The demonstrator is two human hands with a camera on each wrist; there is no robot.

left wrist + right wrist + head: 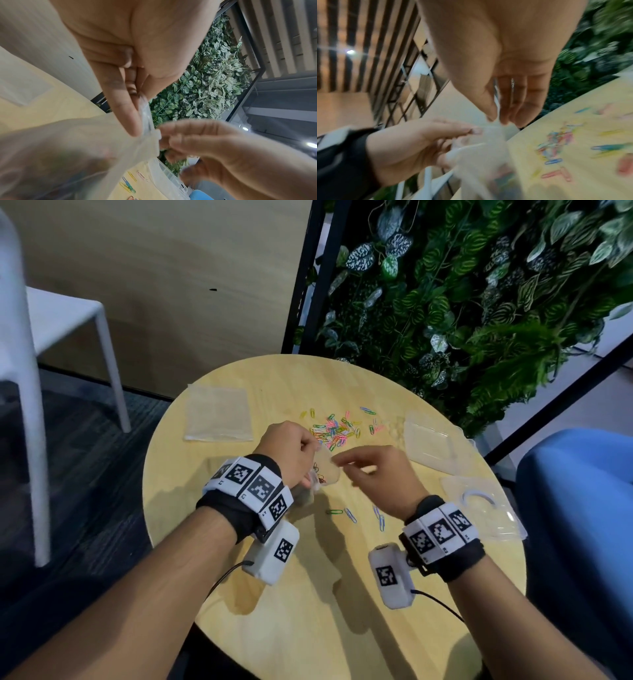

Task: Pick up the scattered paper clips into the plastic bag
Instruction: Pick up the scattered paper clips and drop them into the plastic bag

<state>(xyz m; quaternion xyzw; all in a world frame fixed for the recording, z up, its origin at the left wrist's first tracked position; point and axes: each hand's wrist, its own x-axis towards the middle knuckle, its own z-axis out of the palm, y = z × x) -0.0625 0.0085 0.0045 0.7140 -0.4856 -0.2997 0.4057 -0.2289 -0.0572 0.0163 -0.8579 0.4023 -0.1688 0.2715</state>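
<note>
A small clear plastic bag (323, 474) hangs above the round wooden table (308, 611), with several paper clips inside it. My left hand (294, 453) pinches one side of the bag's mouth (147, 121). My right hand (370, 467) pinches the other side of the mouth (494, 121) between thumb and fingertips. A heap of coloured paper clips (337, 429) lies on the table just behind the hands. A few more clips (349, 513) lie in front of the hands. The right wrist view is blurred.
A flat clear bag (217, 414) lies at the table's back left. Clear plastic boxes and lids (430, 443) sit at the right, one (479, 508) near the edge. A white chair (51, 337) stands left, a blue seat (582, 508) right, a leafy wall (479, 285) behind.
</note>
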